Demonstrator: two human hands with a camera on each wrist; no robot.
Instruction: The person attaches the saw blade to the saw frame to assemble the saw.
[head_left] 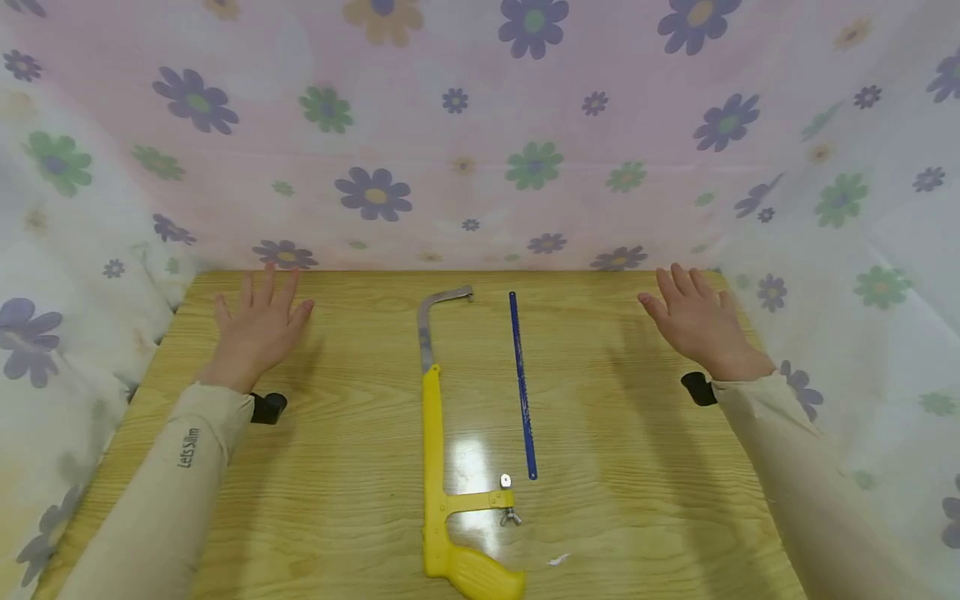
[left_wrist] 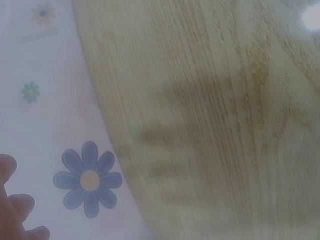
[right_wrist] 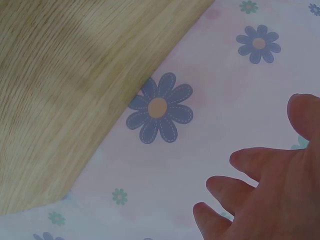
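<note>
A hacksaw frame (head_left: 433, 433) with a yellow body and a bent grey metal front lies mid-table, its handle toward the near edge. No blade is mounted in it. A wing nut (head_left: 511, 517) sits on its yellow cross arm. To the right of the frame lies a blue hacksaw blade (head_left: 523, 387), detached and roughly parallel to it. My left hand (head_left: 258, 332) is spread, palm down, over the far left of the table, holding nothing. Over the far right, my right hand (head_left: 697, 325) is likewise spread with nothing in it. Both hands are apart from the tools.
The wood-grain table (head_left: 345, 467) meets a flowered cloth (head_left: 465, 192) at its back and sides. A small white scrap (head_left: 558, 560) lies near the saw handle. Black wrist devices (head_left: 268, 408) stick out from both sleeves.
</note>
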